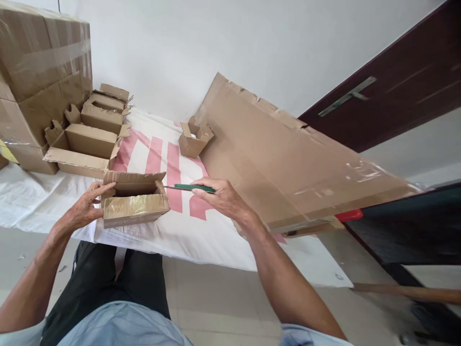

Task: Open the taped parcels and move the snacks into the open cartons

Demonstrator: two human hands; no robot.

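Note:
A small cardboard box [136, 205] with clear tape on its near side lies at the table's front edge, its top open and its back flap raised. My left hand [83, 207] grips the box at its left end, fingers over the upper edge and thumb against the near side. In my right hand [219, 194] is a green utility knife [187, 187]. Its thin blade points left and reaches the flap at the box's right end; whether it touches the cardboard I cannot tell. The inside of the box is dark.
Several open cardboard boxes [91, 139] stand in a row at the left, before a stack of taped cartons [39, 62]. A smaller open box [194, 142] sits near the wall. One large cardboard sheet [273, 158] leans at the right. White cloth [212, 245] with pink marks covers the table.

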